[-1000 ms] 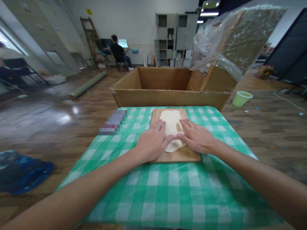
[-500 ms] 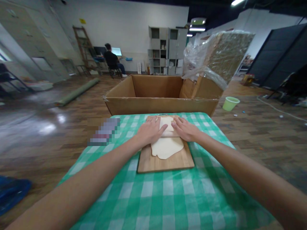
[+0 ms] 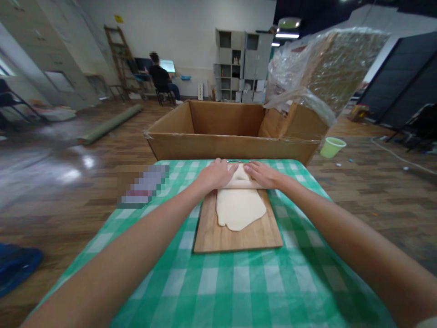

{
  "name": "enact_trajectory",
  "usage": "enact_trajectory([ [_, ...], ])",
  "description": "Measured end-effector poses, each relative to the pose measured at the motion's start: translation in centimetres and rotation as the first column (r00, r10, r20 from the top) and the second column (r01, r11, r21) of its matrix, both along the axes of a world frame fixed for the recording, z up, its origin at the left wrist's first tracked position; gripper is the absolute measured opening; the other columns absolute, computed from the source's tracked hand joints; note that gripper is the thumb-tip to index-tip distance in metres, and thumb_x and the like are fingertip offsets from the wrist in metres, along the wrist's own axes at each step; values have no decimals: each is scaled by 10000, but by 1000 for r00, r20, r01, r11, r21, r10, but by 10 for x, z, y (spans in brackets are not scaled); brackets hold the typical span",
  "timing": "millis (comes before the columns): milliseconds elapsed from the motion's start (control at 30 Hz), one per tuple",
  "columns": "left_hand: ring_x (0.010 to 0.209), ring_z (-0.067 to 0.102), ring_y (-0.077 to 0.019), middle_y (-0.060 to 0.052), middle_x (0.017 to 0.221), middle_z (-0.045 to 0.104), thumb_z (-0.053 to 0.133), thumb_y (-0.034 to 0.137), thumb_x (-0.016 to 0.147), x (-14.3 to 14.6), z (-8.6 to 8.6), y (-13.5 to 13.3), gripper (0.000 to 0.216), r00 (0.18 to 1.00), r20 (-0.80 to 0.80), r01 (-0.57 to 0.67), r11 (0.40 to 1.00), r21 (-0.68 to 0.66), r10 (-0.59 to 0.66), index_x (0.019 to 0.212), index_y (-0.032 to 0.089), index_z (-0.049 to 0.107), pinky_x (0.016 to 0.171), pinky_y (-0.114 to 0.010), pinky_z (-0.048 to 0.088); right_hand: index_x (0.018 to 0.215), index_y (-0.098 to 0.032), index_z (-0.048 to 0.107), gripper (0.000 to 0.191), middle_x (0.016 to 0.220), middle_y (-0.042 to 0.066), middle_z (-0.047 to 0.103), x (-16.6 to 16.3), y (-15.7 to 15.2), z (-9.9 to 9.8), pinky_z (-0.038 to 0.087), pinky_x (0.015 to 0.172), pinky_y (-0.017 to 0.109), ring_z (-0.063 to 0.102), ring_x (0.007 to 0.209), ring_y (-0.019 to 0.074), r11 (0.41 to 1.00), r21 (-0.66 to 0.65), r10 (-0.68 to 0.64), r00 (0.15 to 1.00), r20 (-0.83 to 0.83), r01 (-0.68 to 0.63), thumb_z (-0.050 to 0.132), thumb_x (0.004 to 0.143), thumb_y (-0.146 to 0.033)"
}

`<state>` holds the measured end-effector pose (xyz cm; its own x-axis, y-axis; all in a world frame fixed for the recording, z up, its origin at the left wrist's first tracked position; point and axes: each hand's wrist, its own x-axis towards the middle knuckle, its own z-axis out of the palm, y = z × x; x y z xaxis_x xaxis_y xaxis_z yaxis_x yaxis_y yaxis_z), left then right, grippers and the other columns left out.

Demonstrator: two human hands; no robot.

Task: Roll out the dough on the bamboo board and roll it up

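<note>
A pale rolling pin [image 3: 241,184] lies crosswise over a flat sheet of dough [image 3: 241,209] on a wooden cutting board [image 3: 207,238]. My left hand [image 3: 215,174] is on the pin's left end, thumb pointing inward. On its right end rests my right hand [image 3: 262,173], its thumb also turned toward the middle. Both palms press down near the board's far edge, and the hands cover the pin's ends. The dough has an uneven outline and spreads toward me from under the pin; a smaller part of it shows beyond the pin.
A green-and-white checked cloth [image 3: 218,291] covers the table. Against its far side stands a large open cardboard box [image 3: 232,145], with a plastic-wrapped panel [image 3: 341,68] at its right. A blurred-out flat item [image 3: 145,187] lies at the left edge. A green bucket [image 3: 332,147] stands on the floor.
Both hands and the rolling pin have moved slightly away from me, toward the board's far edge. More of the dough's near part now shows. The view has shifted a little.
</note>
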<state>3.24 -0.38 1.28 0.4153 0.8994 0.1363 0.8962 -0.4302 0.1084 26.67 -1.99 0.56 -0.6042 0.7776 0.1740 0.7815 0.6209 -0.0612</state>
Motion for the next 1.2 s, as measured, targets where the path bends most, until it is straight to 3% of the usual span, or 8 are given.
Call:
enact_trajectory([
  [167,1311,560,-331,-216,1356,621,108,705,1026,1,3,-8,802,1000,17,17,998,57,-18,1328,137,587,1054,-462,440,1603,-181,386,715,1622,135,452,-1,-27,-4,300,1229,506,355,1526,272,991,-91,-110,986,-124,99,124,1089,-605],
  [333,1313,564,-355,-217,1379,617,126,746,1003,5,8,-10,842,998,19,58,993,104,-60,1365,135,580,1051,-473,443,1643,-156,306,764,1670,150,374,-2,-55,-3,293,1242,525,289,1565,272,966,-180,-215,963,-160,186,82,1079,-621],
  [467,1239,626,-379,-224,1375,634,126,767,988,3,10,-18,868,998,-13,55,998,35,-55,1407,140,557,1002,-492,477,1550,-174,472,700,1589,149,497,-5,-70,-3,312,1236,530,383,1517,284,984,-76,-171,981,-91,164,94,1099,-553],
  [600,1337,566,-392,-236,1456,587,113,705,1019,-7,9,-42,835,998,-8,61,997,55,-61,1421,113,544,1014,-497,480,1482,-127,547,707,1515,168,570,-11,-76,3,308,1244,520,424,1488,300,991,44,-124,992,-35,126,126,1100,-547],
  [767,1398,529,-381,-253,1563,489,148,649,1044,-15,10,-85,819,1000,-8,24,999,45,-24,1518,50,443,1078,-503,464,1572,-103,444,744,1584,181,496,-17,-99,11,361,1215,532,414,1503,322,989,13,-143,988,-58,144,146,1088,-583],
  [933,1504,411,-356,-270,1588,452,224,636,1048,-23,4,-123,837,991,-16,137,970,203,-136,1522,-24,421,1266,-466,262,1607,-35,358,837,1645,247,365,-26,-155,4,342,1226,542,319,1546,367,977,67,-199,979,-49,202,258,1054,-656],
  [1100,1540,359,-337,-251,1625,406,272,620,1045,-30,-2,-130,816,985,-18,172,956,239,-173,1550,-11,390,1291,-455,214,1670,-97,222,901,1704,213,223,-44,-198,-5,290,1237,636,146,1588,401,960,138,-232,967,-104,245,381,1014,-693],
  [1200,1531,383,-315,-223,1619,432,256,607,1054,-30,1,-122,778,985,-13,173,964,202,-174,1550,29,412,1283,-449,237,1667,-83,233,881,1701,221,216,-53,-211,-5,285,1243,636,132,1591,393,951,137,-263,958,-113,277,371,1025,-671],
])
